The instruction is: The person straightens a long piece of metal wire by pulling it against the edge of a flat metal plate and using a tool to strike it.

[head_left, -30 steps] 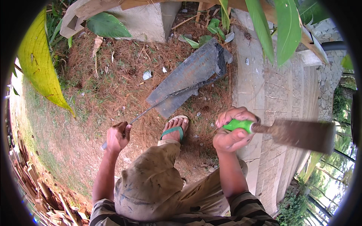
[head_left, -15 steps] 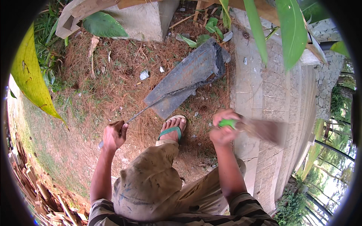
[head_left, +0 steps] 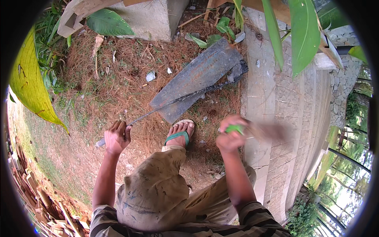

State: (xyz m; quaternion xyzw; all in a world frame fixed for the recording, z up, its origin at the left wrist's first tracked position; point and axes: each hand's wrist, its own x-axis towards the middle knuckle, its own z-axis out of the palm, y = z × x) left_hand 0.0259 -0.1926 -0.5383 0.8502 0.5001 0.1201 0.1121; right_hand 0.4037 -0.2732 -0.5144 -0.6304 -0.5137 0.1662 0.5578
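Note:
My left hand point(head_left: 117, 137) is closed round a thin dark rod point(head_left: 144, 115) with a pale end sticking out behind the fist. The rod's far end reaches a long dark grey slab point(head_left: 193, 75) with rusty streaks, lying slantwise on the ground. A rough dark chunk point(head_left: 238, 71) sits at the slab's far right end. To the right, my right hand point(head_left: 229, 136) is closed on a tool with a bright green grip point(head_left: 235, 128). The tool's brown broad part point(head_left: 272, 132) points right and is smeared by motion, so its kind is unclear.
My sandalled foot point(head_left: 181, 134) stands just below the slab's near end. A paved stone path point(head_left: 272, 102) runs along the right. At the top are a concrete block point(head_left: 148, 19) and overhanging leaves point(head_left: 304, 35). Wood scraps point(head_left: 43, 197) are piled at the lower left.
The slab appears turned, with its far end shifted right and the dark chunk lower. My left hand has tilted slightly, baring more of the rod's pale end. The right hand's tool has moved slightly left.

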